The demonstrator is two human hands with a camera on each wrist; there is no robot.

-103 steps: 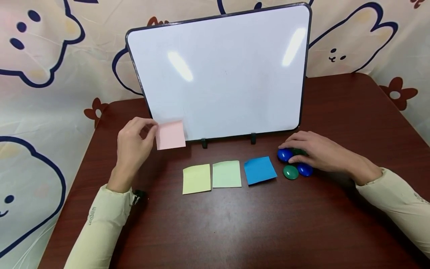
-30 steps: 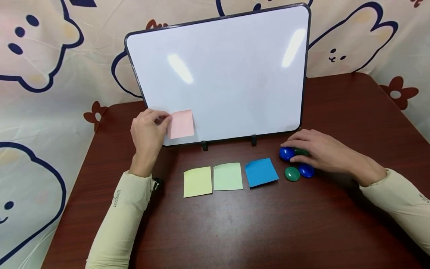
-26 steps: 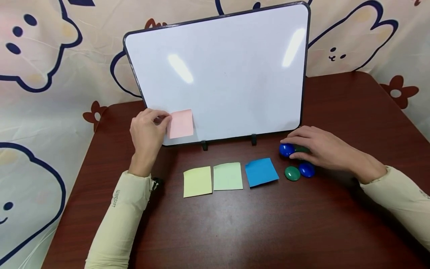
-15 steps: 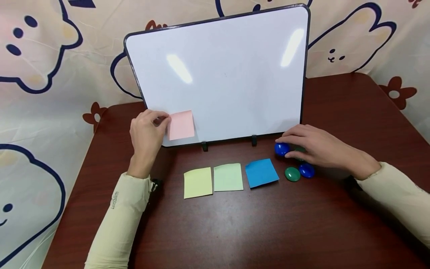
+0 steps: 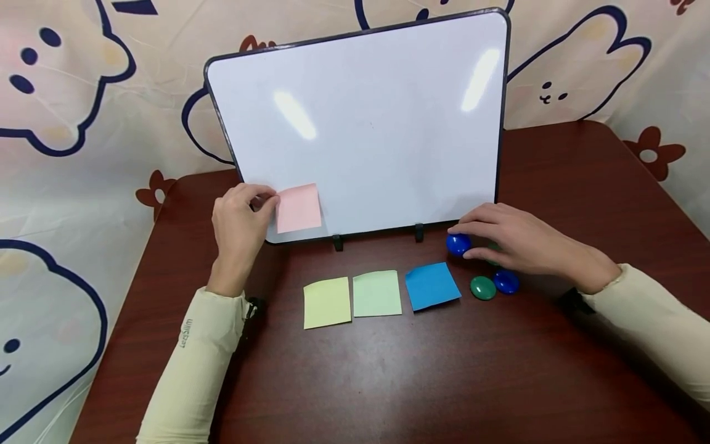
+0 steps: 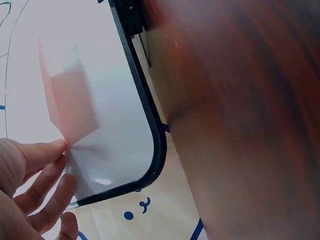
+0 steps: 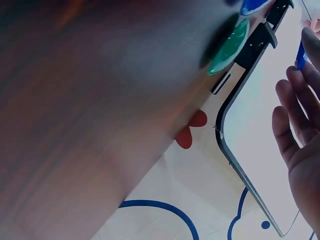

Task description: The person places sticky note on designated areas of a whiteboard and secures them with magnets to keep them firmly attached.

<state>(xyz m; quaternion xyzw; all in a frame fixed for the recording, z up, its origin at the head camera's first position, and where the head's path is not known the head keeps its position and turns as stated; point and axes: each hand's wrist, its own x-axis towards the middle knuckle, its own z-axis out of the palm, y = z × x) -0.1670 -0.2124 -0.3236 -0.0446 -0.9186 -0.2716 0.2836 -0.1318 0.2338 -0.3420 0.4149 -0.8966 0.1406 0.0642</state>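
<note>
The pink note [image 5: 299, 208] is now higher and farther right. The right hand [image 5: 516, 239] holds its blue disc [image 5: 458, 245] farther left.

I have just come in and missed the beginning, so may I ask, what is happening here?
A person's left hand pinches a pink note at the whiteboard's lower left; whether it touches is unclear. The right hand holds a blue disc. On the table, a yellow note, a pale green note and a blue note lie in a row, with a green disc, another blue disc and a partly hidden second green disc nearby.
</note>
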